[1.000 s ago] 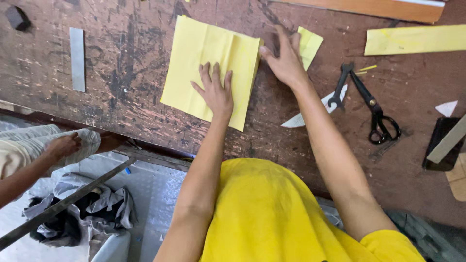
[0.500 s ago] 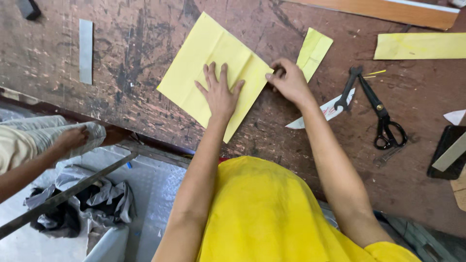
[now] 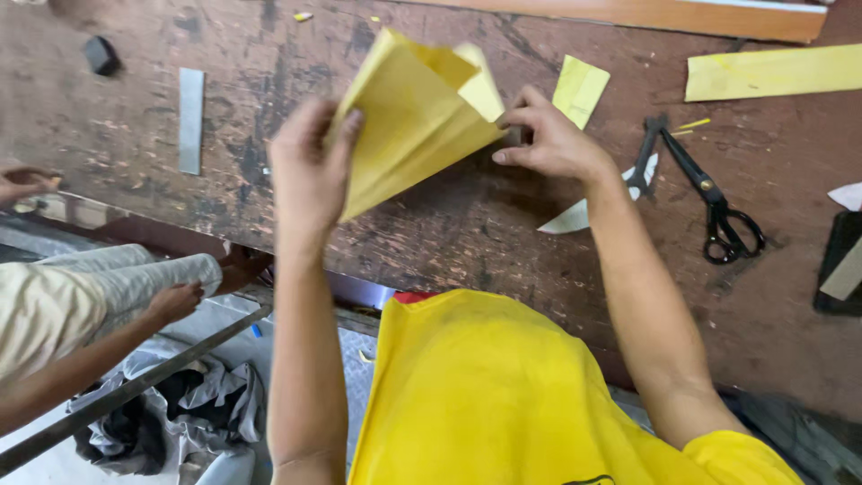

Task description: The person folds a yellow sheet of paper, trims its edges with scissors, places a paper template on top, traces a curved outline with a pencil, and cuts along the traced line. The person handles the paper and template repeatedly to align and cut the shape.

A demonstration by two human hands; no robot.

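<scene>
The folded yellow paper [image 3: 409, 112] is lifted above the middle of the desk [image 3: 467, 224]. The left hand [image 3: 305, 166] grips its left edge with closed fingers, and the right hand [image 3: 552, 139] seems to pinch its right corner. Black scissors [image 3: 705, 193] lie near the right edge.

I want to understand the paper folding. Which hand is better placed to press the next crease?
Probably the right hand: it pinches the folded yellow paper at its corner near the table, while the left hand holds the sheet up.
</scene>
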